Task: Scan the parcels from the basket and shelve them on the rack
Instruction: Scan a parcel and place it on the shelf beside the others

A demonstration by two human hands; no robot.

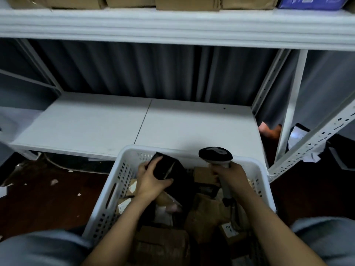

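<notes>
Scanning step: a black parcel is coming up for the scanner.

The left hand is gripping the parcel over the basket; the right hand is clasping the scanner beside it. Next, I think, its label must face the scanner, then go to the shelf.

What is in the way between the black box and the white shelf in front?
Nothing visible blocks it. The left hand holds the black parcel over the basket. Only the basket's far rim lies between it and the shelf.
</notes>
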